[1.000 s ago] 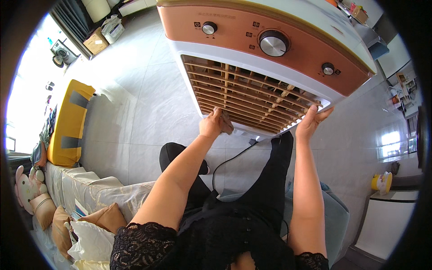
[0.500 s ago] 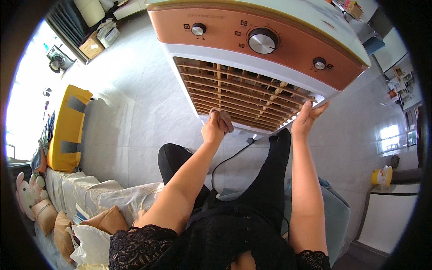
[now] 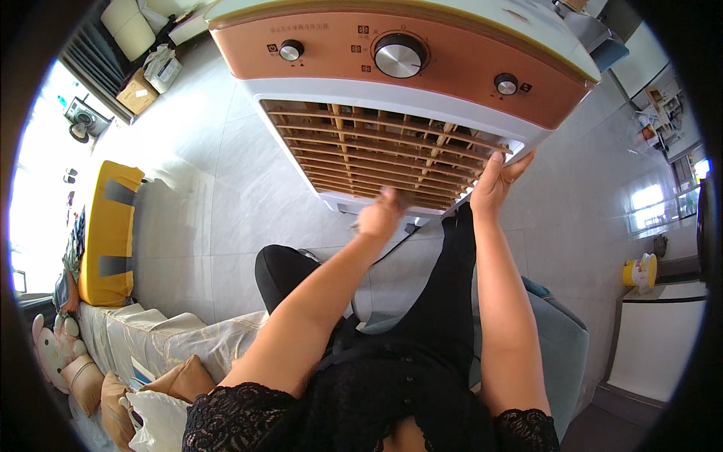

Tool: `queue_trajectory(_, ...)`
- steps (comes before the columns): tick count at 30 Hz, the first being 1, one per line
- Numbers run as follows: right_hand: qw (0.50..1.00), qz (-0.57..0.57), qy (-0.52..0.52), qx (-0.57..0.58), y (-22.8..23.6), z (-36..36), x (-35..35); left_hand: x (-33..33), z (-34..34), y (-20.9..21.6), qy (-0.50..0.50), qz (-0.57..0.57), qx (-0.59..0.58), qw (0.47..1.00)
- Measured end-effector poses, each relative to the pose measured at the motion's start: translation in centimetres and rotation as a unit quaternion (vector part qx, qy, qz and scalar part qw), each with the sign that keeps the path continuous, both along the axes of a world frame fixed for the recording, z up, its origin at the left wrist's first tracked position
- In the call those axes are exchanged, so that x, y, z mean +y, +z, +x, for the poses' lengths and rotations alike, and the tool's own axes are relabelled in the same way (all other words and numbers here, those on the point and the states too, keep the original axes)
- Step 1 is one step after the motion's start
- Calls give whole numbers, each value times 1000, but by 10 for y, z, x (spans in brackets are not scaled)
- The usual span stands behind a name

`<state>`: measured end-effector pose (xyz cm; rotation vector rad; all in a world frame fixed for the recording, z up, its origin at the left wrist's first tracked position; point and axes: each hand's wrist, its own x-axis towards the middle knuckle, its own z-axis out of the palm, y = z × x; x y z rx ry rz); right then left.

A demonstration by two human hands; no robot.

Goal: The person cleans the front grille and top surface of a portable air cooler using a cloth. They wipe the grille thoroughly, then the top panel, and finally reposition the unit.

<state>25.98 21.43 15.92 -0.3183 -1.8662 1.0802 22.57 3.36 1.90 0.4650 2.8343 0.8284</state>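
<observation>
Head view, inspected left to right: beyond a stretch of grey tiled floor [image 3: 192, 196], the left hand [image 3: 380, 215] was blurred at the lower edge of a tan slatted grille [image 3: 380, 154], its grip curled closed on what looked like a small grey-brown cloth [image 3: 404, 200]. The grille was set in the front of a white box-shaped appliance [image 3: 407, 99] with a copper-coloured control panel [image 3: 467, 73], directly ahead of the person. The right hand [image 3: 493, 188] gripped the appliance's right edge, thumb forward. Step in hand, as judged: wiping slats. Next move likely called for strokes along them, right hand bracing.
</observation>
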Motion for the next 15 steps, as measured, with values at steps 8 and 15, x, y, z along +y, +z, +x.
queue_trajectory(8,999,12,29,5,0,2,8,-31,-18,-18,0,-20,56,998)
queue_trajectory(15,1000,24,14,9,-2,1,3,-56,-32,-19,77,15,148,986)
